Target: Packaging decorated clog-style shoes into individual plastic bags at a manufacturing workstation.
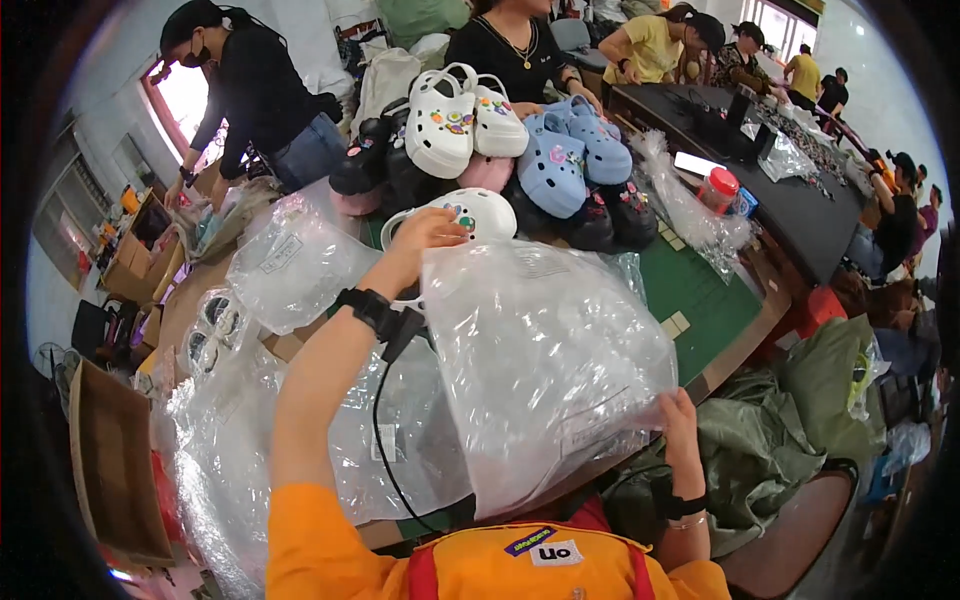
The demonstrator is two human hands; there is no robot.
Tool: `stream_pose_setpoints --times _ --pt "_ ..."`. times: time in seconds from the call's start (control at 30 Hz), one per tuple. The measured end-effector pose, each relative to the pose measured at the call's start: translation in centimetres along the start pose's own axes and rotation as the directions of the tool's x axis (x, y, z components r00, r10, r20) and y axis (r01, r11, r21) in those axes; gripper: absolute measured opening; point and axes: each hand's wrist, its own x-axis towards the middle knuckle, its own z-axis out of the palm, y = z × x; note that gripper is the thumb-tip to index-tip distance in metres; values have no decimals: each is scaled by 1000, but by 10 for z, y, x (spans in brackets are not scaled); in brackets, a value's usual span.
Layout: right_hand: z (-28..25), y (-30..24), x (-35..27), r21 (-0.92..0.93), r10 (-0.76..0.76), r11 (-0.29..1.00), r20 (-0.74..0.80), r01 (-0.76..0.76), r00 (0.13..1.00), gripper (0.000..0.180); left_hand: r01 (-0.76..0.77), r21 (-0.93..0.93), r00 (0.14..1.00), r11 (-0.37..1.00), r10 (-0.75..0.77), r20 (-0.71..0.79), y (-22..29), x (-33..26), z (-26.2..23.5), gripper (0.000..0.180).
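Ahead of me, my left hand (pixel 425 240) is closed on a white clog (pixel 488 213) with colourful charms, its fingertips over the shoe's upper. A large clear plastic bag (pixel 545 350) spreads across the middle, its upper edge against that clog. At the bag's lower right corner, my right hand (pixel 680 425) pinches the plastic between thumb and fingers. Just beyond stand a pair of white clogs (pixel 440 130), a pair of light blue clogs (pixel 553 165) and black clogs (pixel 592 222) in a pile. The bag hides part of the clog and the table.
More clear bags (pixel 300 265) lie to the left and beneath. A green mat (pixel 705 310) covers the table's right side, near a red-lidded jar (pixel 718 188). One co-worker (pixel 515 55) faces me across the pile; another person (pixel 245 95) bends at the left. A chair (pixel 800 540) stands at lower right.
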Motion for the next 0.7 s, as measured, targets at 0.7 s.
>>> stream_pose_setpoints --times 0.7 --pt "9 1 -46 -190 42 982 112 -20 993 52 -4 1000 891 -29 453 16 -68 6 -50 22"
